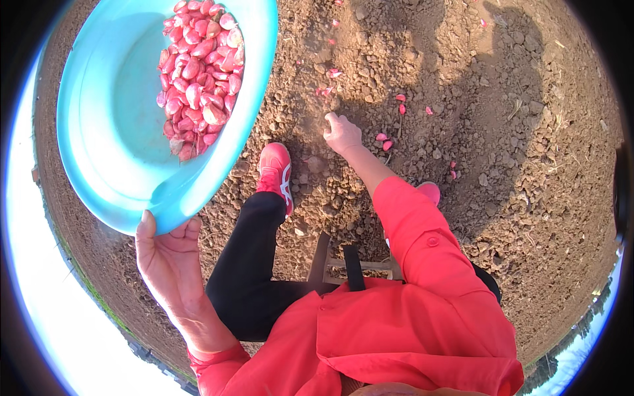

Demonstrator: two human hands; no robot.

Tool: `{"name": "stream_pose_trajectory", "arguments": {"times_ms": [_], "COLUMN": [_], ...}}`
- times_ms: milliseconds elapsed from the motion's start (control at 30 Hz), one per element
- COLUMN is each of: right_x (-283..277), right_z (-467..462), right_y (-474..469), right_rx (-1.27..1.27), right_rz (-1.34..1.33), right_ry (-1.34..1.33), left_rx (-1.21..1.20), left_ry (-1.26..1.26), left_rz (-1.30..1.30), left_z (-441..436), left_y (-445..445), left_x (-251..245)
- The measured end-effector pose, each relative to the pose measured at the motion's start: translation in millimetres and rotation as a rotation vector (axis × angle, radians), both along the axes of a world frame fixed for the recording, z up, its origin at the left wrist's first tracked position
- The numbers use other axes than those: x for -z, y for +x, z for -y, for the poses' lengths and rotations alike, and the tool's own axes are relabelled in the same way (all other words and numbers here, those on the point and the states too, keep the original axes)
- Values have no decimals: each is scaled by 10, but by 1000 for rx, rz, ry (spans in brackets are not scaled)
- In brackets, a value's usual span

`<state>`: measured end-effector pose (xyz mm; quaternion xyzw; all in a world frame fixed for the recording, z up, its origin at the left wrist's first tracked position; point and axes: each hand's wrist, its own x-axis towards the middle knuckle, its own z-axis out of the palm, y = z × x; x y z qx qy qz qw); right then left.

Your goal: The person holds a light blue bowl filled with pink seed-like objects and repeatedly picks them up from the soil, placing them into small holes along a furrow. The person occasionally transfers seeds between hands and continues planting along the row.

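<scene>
My left hand [171, 262] grips the near rim of a turquoise plastic basin [133, 133], thumb on top and fingers beneath. The basin is tilted, and a heap of pink-red garlic cloves [198, 89] lies along its right side. Low over the soil [307, 116], in front of my feet, my right hand [343, 133] has its fingers curled with the tips pointing away from me. Whether anything is between those fingers is hidden. Just beyond them lie a few cloves [324, 91]. To the right of that hand are two cloves [384, 141], with another pair [401, 104] farther out.
A red shoe [275, 166] stands left of my right hand; the other shoe [429, 192] is partly behind my right sleeve [421, 232]. A low stool frame [366, 265] shows between my legs. Clods cover the ground, with several more cloves scattered ahead. Shadows fall across the soil.
</scene>
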<state>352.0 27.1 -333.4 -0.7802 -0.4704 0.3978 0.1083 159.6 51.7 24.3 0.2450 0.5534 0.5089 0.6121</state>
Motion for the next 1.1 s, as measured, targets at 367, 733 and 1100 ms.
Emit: {"name": "stream_pose_trajectory", "arguments": {"times_ms": [367,733,1100], "right_x": [76,25,-120], "right_z": [-173,-56,-345], "right_y": [15,242,603], "right_rx": [-194,-143,-10], "right_rz": [151,-100,354], "right_ry": [-96,-75,550], "left_rx": [33,12,16], "left_ry": [-16,-36,-59], "left_rz": [33,36,-41], "left_z": [-20,-7,-24], "left_y": [-28,-9,-9], "left_x": [22,34,27]}}
